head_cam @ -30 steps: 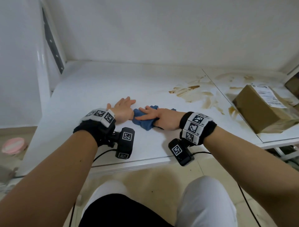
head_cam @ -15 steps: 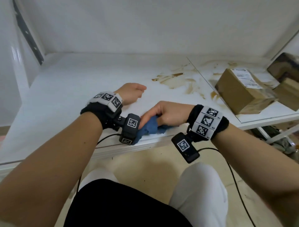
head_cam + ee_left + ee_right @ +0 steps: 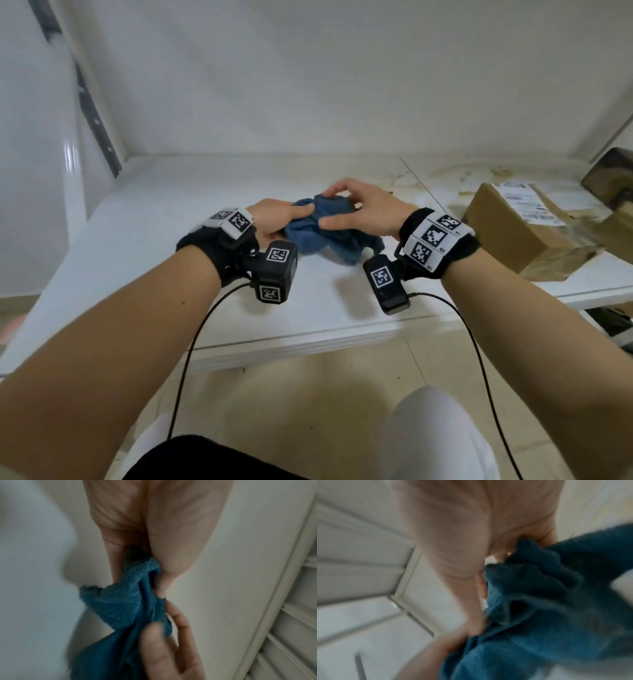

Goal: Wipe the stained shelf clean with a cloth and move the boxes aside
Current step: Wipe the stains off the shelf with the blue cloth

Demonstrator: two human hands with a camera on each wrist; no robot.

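L hand (image 3: 279,219) & R hand (image 3: 363,214) gripping blue cloth (image 3: 329,229); above shelf (image 3: 154,222)

Blue cloth (image 3: 329,229); white, brown-stained shelf (image 3: 171,212); brown box (image 3: 510,226)

head – high, looking down | wrists – close, facing inward | shared: blue cloth (image 3: 329,226)

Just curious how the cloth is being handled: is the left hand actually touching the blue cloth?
Touching. The left wrist view shows the left hand pinching a fold of the cloth between thumb and fingers.
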